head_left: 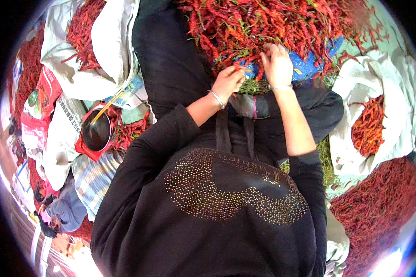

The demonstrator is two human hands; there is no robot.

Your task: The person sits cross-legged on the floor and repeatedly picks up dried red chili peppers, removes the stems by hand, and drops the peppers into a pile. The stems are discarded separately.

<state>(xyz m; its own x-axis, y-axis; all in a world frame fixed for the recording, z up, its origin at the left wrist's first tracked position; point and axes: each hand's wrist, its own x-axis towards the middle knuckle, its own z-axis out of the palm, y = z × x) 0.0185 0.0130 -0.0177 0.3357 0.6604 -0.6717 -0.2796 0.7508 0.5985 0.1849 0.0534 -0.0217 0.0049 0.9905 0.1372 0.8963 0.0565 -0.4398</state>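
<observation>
Head view shows the left hand (227,82) pinched on a thin dried red chilli (243,69) lying roughly left-right, tip direction unclear; the right hand (277,64) presses curled fingers, grip unclear, into the heaped red chilli pile (272,23) beyond. A brittle stem could snap under a hard pull.

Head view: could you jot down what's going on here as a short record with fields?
Setting: person in black top seated among heaps of dried red chillies
Left hand: bangle at wrist, fingers pinching something small, too small to tell
Right hand: fingers in the chilli pile on a blue sheet
Lap: green stems
Left side: dark bowl with a stick, white sack of chillies
Right side: white sack of chillies
</observation>
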